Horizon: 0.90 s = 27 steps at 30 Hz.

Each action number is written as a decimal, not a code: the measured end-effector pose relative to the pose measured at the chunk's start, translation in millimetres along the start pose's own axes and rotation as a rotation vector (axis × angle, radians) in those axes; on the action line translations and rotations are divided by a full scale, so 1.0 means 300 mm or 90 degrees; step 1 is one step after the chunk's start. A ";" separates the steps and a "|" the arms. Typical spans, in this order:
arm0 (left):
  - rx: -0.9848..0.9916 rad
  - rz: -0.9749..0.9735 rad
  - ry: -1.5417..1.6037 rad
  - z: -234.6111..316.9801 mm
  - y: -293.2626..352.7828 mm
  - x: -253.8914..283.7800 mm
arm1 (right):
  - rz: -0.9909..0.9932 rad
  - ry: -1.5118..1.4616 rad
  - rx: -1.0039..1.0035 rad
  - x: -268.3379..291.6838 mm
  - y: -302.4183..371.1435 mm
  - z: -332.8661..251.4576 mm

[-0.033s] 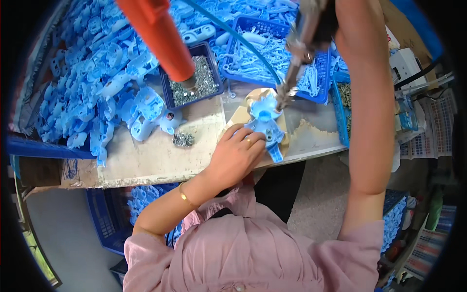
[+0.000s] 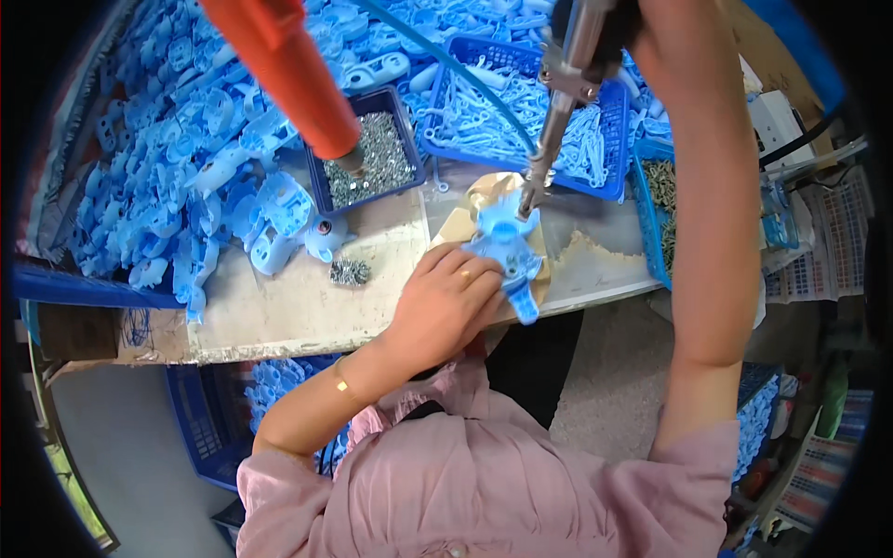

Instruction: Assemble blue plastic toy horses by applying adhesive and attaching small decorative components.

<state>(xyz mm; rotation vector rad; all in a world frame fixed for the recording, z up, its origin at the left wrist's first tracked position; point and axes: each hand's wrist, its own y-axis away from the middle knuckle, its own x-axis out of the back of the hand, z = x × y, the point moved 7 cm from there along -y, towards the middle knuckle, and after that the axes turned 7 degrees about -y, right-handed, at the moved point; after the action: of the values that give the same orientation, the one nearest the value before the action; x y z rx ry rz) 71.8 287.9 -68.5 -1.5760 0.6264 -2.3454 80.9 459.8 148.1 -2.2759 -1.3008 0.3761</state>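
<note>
My left hand [image 2: 448, 302], with a ring and a gold bracelet, holds a light blue plastic shell part [image 2: 510, 244] by its left side. The part lies on a tan fixture block [image 2: 453, 228] at the table's near edge. My right arm reaches up to the top edge, where my right hand [image 2: 646, 33] is closed round a dark and metal power screwdriver [image 2: 563, 102]; its fingers are mostly hidden. The driver's tip stands at the upper right of the shell part; whether a screw is under it, I cannot make out.
An orange tool [image 2: 307, 88] hangs over a dark blue tray of screws [image 2: 319, 186]. A small screw pile [image 2: 349, 272] lies on the table [image 2: 279, 321]. Blue parts [image 2: 177, 149] heap up at left. A blue basket [image 2: 614, 139] holds slim parts; a teal basket [image 2: 653, 251] holds screws.
The screwdriver has shifted left, and its tip is now over the shell part's upper end. My left hand and the part have moved slightly, with the part's lower end a little lower.
</note>
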 end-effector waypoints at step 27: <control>0.183 -0.108 0.017 -0.103 0.166 0.319 | -0.111 -0.126 -0.414 0.115 0.336 0.669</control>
<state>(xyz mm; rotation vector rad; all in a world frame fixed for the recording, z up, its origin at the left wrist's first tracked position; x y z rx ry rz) 4.7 209.5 -24.3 -1.5204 0.1524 -2.4467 78.8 501.8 -75.2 -2.6543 -1.9288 0.1243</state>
